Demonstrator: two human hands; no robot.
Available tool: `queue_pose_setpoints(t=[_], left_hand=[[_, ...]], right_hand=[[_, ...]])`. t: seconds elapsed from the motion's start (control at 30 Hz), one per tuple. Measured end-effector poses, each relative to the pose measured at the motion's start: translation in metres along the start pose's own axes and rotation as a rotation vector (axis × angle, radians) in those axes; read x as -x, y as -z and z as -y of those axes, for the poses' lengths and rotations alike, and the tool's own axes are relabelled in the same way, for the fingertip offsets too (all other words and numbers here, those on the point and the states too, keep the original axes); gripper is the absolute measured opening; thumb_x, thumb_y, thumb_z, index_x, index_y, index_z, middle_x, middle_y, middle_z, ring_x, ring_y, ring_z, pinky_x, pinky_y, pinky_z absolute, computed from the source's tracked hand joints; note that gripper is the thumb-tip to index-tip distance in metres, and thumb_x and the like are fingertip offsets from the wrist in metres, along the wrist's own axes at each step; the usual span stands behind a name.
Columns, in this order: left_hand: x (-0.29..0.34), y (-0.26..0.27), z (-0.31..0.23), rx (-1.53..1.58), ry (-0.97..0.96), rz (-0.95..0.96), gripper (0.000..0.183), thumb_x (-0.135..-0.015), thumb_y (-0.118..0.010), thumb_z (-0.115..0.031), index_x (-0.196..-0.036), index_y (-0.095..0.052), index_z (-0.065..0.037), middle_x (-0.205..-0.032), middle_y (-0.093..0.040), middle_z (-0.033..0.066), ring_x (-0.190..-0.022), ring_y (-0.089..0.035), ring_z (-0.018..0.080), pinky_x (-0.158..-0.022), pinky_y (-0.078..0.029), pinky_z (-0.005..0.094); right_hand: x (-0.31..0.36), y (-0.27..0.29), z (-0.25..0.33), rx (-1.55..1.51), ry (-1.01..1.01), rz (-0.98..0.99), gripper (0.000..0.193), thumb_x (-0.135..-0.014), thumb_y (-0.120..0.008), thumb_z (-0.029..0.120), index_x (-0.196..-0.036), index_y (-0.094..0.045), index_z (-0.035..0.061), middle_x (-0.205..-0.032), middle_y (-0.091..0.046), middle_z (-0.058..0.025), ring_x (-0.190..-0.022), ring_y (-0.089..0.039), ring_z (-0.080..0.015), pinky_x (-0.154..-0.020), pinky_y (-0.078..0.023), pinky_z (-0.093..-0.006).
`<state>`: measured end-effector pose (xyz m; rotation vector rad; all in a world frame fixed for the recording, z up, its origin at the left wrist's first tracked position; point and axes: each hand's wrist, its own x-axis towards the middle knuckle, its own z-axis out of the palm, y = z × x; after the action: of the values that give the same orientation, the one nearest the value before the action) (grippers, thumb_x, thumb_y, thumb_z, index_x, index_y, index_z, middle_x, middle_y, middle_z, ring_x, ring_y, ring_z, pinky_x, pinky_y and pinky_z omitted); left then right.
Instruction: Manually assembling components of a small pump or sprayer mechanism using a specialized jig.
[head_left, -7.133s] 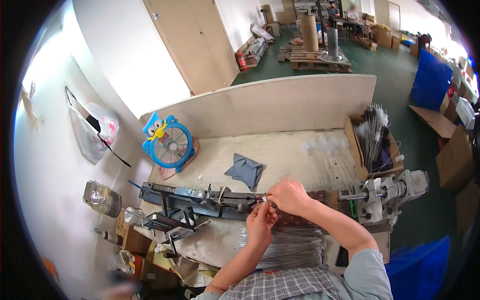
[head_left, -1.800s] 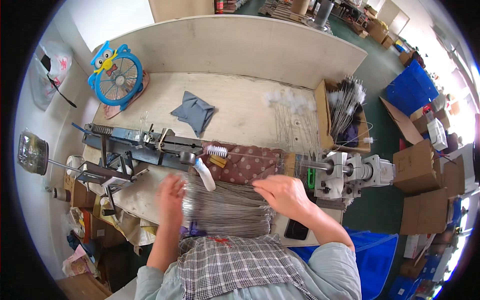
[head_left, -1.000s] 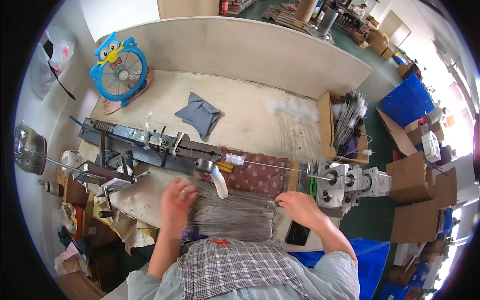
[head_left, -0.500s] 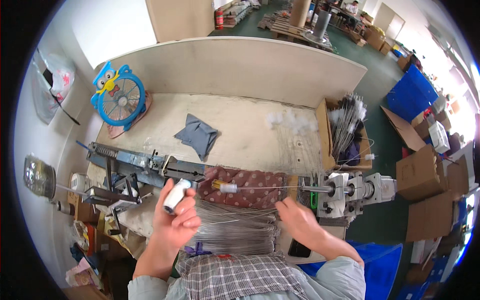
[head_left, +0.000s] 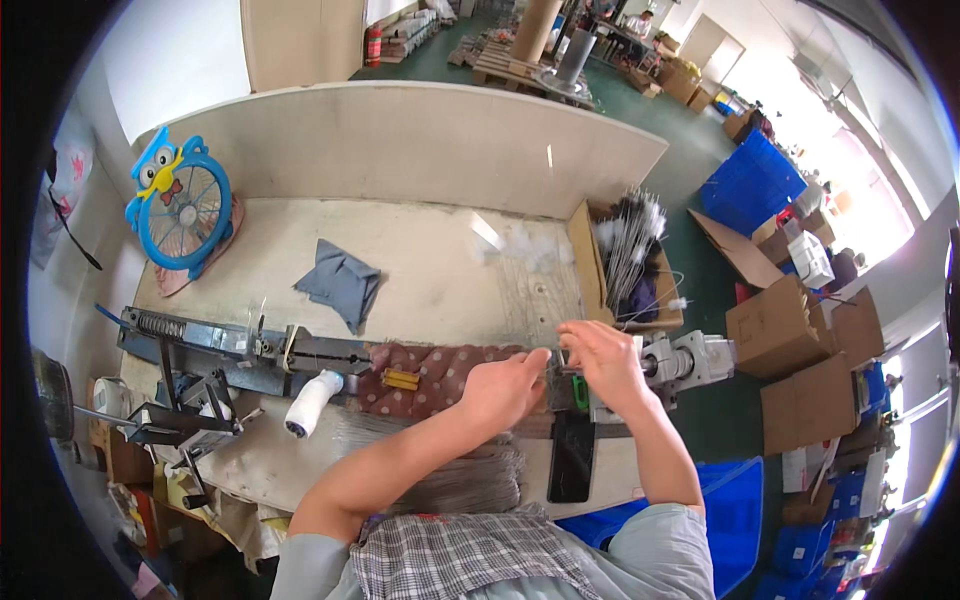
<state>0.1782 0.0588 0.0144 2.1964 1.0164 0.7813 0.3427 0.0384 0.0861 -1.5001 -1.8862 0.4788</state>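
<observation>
My left hand (head_left: 505, 392) reaches across to the right, its thumb and fingers pressed together at the spindle machine (head_left: 690, 360). Close beside it, my right hand (head_left: 605, 365) has bent fingers gathered at the same spot. Whatever thin piece is between the hands is too small to make out. Under them are green-handled scissors (head_left: 580, 392). A white wrapped cylinder with a dark end (head_left: 313, 403) rests at the left, by the blue-grey metal rail fixture (head_left: 250, 350). A yellow piece (head_left: 400, 380) lies on the dotted brown cushion (head_left: 440, 375).
A bundle of thin wires (head_left: 460, 480) lies before me, with a black phone (head_left: 572, 460) at its right. Beyond are white-tufted wire brushes (head_left: 535, 250), a grey cloth (head_left: 340, 283), a box of brushes (head_left: 630, 260) and a blue fan (head_left: 185, 215). A low board (head_left: 400, 140) edges the table.
My left hand has put down the white cylinder and moved right to the spindle. My right hand has risen there too. The white-tipped wire above the cushion is no longer seen there.
</observation>
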Motion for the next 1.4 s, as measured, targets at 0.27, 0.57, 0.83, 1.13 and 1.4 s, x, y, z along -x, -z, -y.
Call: queue_pose_setpoints(t=[0.27, 0.57, 0.83, 1.13, 1.4], left_hand=[[-0.08, -0.02, 0.04, -0.548, -0.324, 0.151, 0.013, -0.078, -0.06, -0.019, -0.087, -0.064, -0.01, -0.083, -0.059, 0.0067, -0.079, -0.061, 0.0291, -0.064, -0.05, 0.0414], [0.053, 0.058, 0.029, -0.292, -0.263, -0.146, 0.03, -0.073, -0.071, -0.009, -0.103, -0.066, -0.008, -0.103, -0.064, 0.0087, -0.082, -0.064, 0.0268, -0.069, -0.052, 0.0336], [0.143, 0.092, 0.028, 0.334, 0.525, -0.379, 0.016, -0.084, -0.062, -0.005, -0.097, -0.066, 0.003, -0.087, -0.068, 0.0124, -0.075, -0.066, 0.0187, -0.068, -0.052, 0.0274], [0.147, 0.107, 0.055, 1.335, 0.763, -0.726, 0.053, -0.093, -0.044, -0.048, -0.091, -0.064, 0.001, -0.075, -0.063, 0.0089, -0.066, -0.057, 0.0166, -0.063, -0.046, 0.0297], [0.121, 0.087, 0.078, 0.231, 0.851, -0.174, 0.051, -0.071, -0.069, -0.054, -0.068, -0.069, -0.003, -0.059, -0.063, 0.0063, -0.056, -0.06, 0.0161, -0.055, -0.045, 0.0291]], right_hand=[[-0.002, -0.008, -0.029, 0.234, 0.017, 0.022, 0.016, -0.081, -0.063, 0.018, -0.092, -0.068, 0.0078, -0.08, -0.066, -0.0119, -0.072, -0.063, -0.0307, -0.065, -0.05, -0.0369], [-0.015, 0.004, -0.023, 0.015, 0.036, 0.322, 0.016, -0.075, -0.063, 0.024, -0.081, -0.072, 0.0127, -0.075, -0.067, -0.0074, -0.076, -0.063, -0.0277, -0.07, -0.049, -0.0378], [-0.054, -0.076, 0.036, -0.054, 0.401, 0.382, 0.014, -0.075, -0.06, 0.021, -0.078, -0.071, 0.0132, -0.078, -0.065, -0.0033, -0.084, -0.057, -0.025, -0.072, -0.048, -0.0382], [-0.059, -0.149, 0.072, 0.112, 0.374, 0.223, 0.01, -0.072, -0.064, 0.02, -0.074, -0.07, 0.0126, -0.074, -0.062, -0.0002, -0.082, -0.057, -0.0232, -0.068, -0.049, -0.0367], [-0.065, -0.141, 0.078, 0.222, 0.323, 0.363, 0.014, -0.074, -0.061, 0.023, -0.075, -0.07, 0.011, -0.076, -0.063, -0.0044, -0.081, -0.057, -0.0262, -0.068, -0.049, -0.0384]])
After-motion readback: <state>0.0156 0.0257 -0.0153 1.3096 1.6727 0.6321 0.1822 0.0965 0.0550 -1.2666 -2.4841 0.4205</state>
